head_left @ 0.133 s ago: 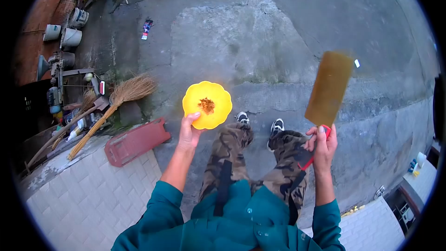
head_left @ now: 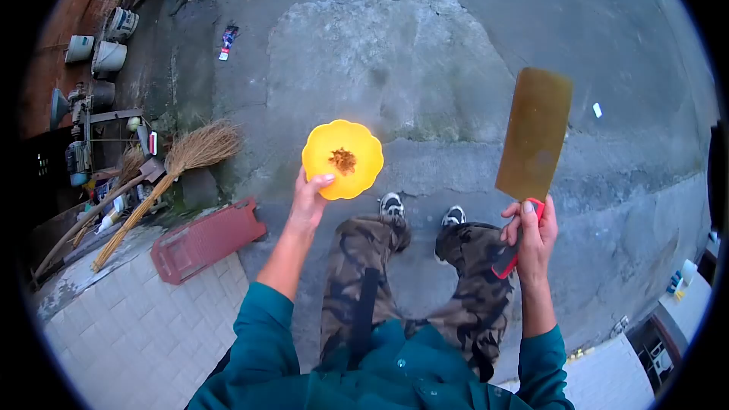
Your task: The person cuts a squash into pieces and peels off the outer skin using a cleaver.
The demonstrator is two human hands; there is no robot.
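Note:
In the head view my left hand (head_left: 310, 196) grips the near-left rim of a yellow scalloped bowl (head_left: 363, 143), its thumb over the edge. A small heap of brown crumbly bits (head_left: 343, 160) lies in the bottom of the bowl. On the other side, my right hand (head_left: 534, 237) is wrapped around the red and black handle of a cleaver (head_left: 534, 134). The broad, brownish blade points away from me, apart from the bowl. Both things are held up over the ground in front of my body.
Left of me are a straw broom (head_left: 199, 148), a reddish plastic stool (head_left: 209, 241) on its side and several buckets (head_left: 110, 57). A small packet (head_left: 228, 42) and a white scrap (head_left: 597, 110) lie on the cracked concrete (head_left: 380, 53). My shoes (head_left: 392, 206) stand below.
The bowl sits slightly higher and further right in view, and the cleaver slightly higher and further left. The stool, broom and buckets have shifted left in view. Both grips stay the same.

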